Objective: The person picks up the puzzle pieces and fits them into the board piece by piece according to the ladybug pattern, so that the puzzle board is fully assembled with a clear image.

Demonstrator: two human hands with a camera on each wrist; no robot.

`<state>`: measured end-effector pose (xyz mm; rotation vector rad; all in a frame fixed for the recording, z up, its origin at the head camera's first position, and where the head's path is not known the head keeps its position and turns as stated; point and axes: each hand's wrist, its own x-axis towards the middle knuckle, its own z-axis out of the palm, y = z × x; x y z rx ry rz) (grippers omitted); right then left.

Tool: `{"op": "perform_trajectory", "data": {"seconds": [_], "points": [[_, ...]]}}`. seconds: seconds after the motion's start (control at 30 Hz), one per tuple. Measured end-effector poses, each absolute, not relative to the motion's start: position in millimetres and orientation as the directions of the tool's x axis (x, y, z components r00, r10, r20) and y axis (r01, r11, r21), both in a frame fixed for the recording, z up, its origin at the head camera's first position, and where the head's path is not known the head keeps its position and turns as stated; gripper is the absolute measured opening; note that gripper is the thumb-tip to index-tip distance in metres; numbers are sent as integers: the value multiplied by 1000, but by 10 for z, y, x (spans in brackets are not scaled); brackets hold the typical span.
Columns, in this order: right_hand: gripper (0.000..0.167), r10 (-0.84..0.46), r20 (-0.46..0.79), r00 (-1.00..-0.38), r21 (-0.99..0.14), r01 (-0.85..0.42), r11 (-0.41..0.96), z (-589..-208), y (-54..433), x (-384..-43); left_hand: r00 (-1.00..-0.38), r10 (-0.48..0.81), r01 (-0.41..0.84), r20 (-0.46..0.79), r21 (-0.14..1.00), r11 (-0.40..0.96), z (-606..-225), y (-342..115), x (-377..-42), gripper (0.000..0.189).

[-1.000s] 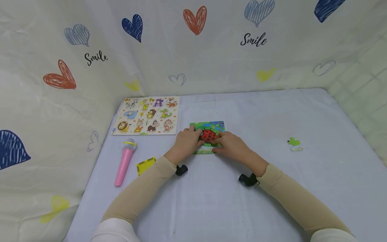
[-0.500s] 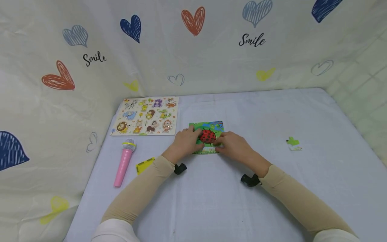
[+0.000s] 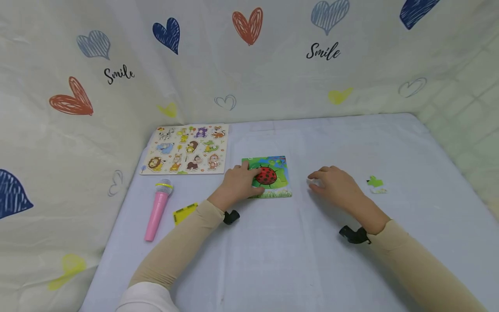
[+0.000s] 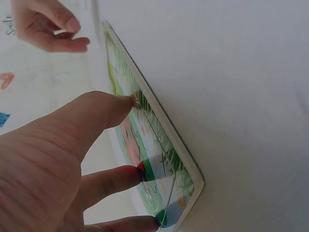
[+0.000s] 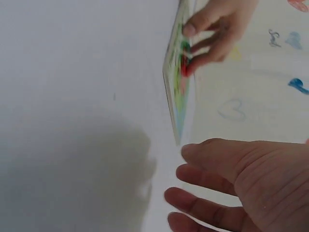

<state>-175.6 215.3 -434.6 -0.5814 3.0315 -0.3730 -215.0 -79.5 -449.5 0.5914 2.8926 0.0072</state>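
Observation:
A ladybug jigsaw puzzle (image 3: 277, 184) lies flat on the white cloth at mid-table. My left hand (image 3: 238, 183) rests over its left part, and that side is partly hidden. In the left wrist view, the thumb and spread fingertips touch the face of the puzzle (image 4: 179, 164). To the right of the puzzle, apart from it, my right hand (image 3: 338, 187) hovers over the cloth. Its fingers (image 5: 200, 203) are loosely bent in the right wrist view and hold nothing. Farther right lies a loose green and white puzzle piece (image 3: 376, 183).
An animal picture board (image 3: 183, 151) lies at the back left. In front of it are a pink toy microphone (image 3: 157, 212) and a yellow flat piece (image 3: 184, 213), partly covered by my left forearm. A curtain printed with hearts (image 3: 249, 65) stands behind the table.
My right hand has left the puzzle's right side and moved right, toward the loose piece. The left hand stays on the puzzle, and the puzzle's right edge is now uncovered.

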Motion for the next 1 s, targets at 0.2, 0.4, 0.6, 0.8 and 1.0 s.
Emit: {"op": "perform_trajectory", "data": {"seconds": [0.2, 0.4, 0.6, 0.8, 1.0], "points": [[22, -330, -42, -943, -188, -317, 929, -4314, 2577, -1724, -904, 381, 381, -194, 38, 924, -4473, -802, -2142, 78], [26, -291, -94, -952, -170, -273, 947, -4306, 3020, -1664, -903, 380, 380, -199, 43, 924, -4465, -802, -2137, 78], [39, -209, -185, -960, -139, -185, 973, -4264, 3421, -1596, -902, 385, 386, -194, 36, 922, -4503, -806, -2160, 79], [46, -167, -204, -965, -105, -148, 983, -4278, 3637, -1584, -903, 384, 383, -194, 48, 923, -4517, -805, -2172, 78], [46, -181, -192, -964, -132, -158, 979, -4304, 3696, -1662, -905, 378, 376, -196, 52, 925, -4513, -806, -2170, 78]]}}
